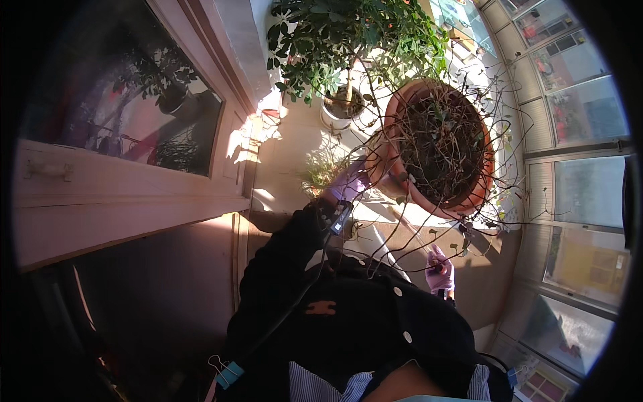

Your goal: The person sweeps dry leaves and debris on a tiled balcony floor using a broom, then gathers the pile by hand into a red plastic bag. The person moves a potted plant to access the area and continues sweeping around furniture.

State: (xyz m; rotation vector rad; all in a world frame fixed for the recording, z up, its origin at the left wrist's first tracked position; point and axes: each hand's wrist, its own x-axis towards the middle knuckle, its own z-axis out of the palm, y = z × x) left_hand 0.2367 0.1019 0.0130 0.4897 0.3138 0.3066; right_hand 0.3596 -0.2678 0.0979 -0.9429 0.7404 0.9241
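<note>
- A sunlit glazed balcony with a pale tiled floor point(295, 144), a wooden window frame point(127, 194) to my left
- My left hand point(349, 181), gloved, gripped the rim of the terracotta pot point(408, 184), tilted, full of dry twigs
- My right hand point(440, 271) closed around a thin stick point(410, 231)
- A leafy green plant point(348, 40) stood beyond

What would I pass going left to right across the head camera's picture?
Glass-paned door → gloved left hand gripping the pot's rim → terracotta pot of dry twigs → balcony windows. The gloved right hand, lower down, has its grip on a thin tool.
</note>
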